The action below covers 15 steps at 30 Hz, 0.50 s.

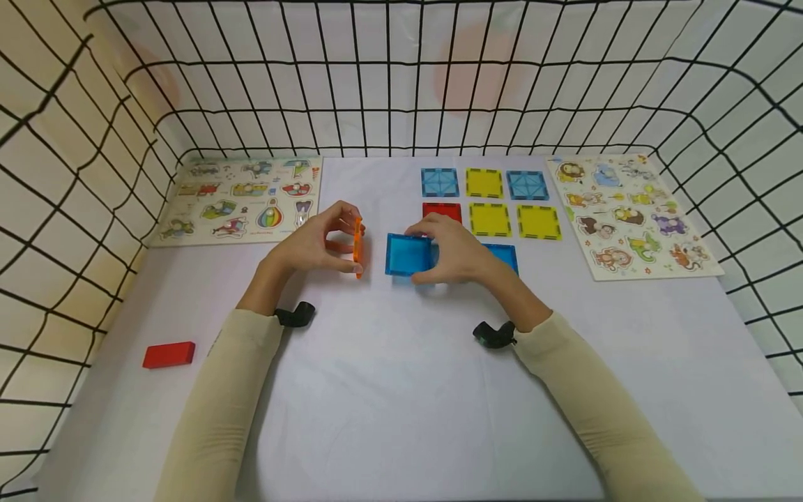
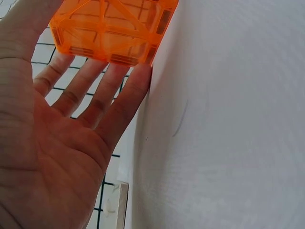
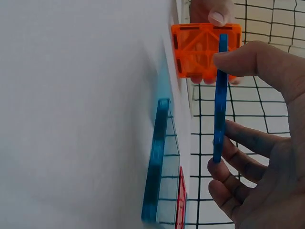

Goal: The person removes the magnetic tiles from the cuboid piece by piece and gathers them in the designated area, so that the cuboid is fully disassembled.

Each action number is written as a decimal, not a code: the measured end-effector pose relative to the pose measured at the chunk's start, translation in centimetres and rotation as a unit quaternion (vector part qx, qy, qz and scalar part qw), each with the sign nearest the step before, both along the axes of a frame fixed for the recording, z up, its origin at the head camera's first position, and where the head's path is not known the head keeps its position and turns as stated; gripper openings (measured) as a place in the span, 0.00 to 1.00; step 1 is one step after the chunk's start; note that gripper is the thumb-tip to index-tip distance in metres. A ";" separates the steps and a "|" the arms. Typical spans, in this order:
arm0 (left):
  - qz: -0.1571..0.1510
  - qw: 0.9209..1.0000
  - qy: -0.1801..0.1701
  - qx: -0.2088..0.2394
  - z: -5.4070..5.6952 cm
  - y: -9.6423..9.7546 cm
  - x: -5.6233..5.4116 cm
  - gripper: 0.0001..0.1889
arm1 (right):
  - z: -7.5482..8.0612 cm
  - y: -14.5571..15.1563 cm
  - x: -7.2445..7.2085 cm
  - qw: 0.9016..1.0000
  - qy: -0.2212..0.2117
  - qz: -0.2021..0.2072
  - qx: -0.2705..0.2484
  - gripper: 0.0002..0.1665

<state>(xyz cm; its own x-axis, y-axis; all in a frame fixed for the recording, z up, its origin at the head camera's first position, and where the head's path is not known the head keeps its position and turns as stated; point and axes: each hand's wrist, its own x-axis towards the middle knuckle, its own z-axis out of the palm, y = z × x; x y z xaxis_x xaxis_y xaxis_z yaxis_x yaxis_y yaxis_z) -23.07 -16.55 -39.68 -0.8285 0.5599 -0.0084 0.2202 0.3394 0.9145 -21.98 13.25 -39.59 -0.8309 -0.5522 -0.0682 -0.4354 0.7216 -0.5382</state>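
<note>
In the head view, the left hand (image 1: pixel 314 245) pinches a translucent orange square plastic tile (image 1: pixel 358 247) upright on its edge on the white surface (image 1: pixel 389 390), while the right hand (image 1: pixel 456 249) just beside it curls round translucent blue square plastic tiles (image 1: pixel 409 254) standing together. The left wrist view shows the orange tile (image 2: pixel 114 28) resting against straight fingers (image 2: pixel 95 90). The right wrist view shows the thumb and fingers (image 3: pixel 248 62) pinching one upright blue tile (image 3: pixel 220 95), another standing beside it.
</note>
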 end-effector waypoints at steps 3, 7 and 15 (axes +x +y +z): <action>0.000 1.000 -0.003 -0.002 0.0 0.0 0.0 0.43 | 0.2 1.2 0.3 1.000 0.005 0.000 -0.002 0.47; -0.004 1.000 -0.005 0.007 -0.1 -0.1 -0.1 0.42 | 0.4 2.7 0.5 1.000 0.007 -0.005 -0.015 0.46; -0.002 1.000 -0.006 0.002 -1.2 -0.2 -0.8 0.42 | 0.6 6.2 0.6 0.999 0.000 -0.043 -0.001 0.46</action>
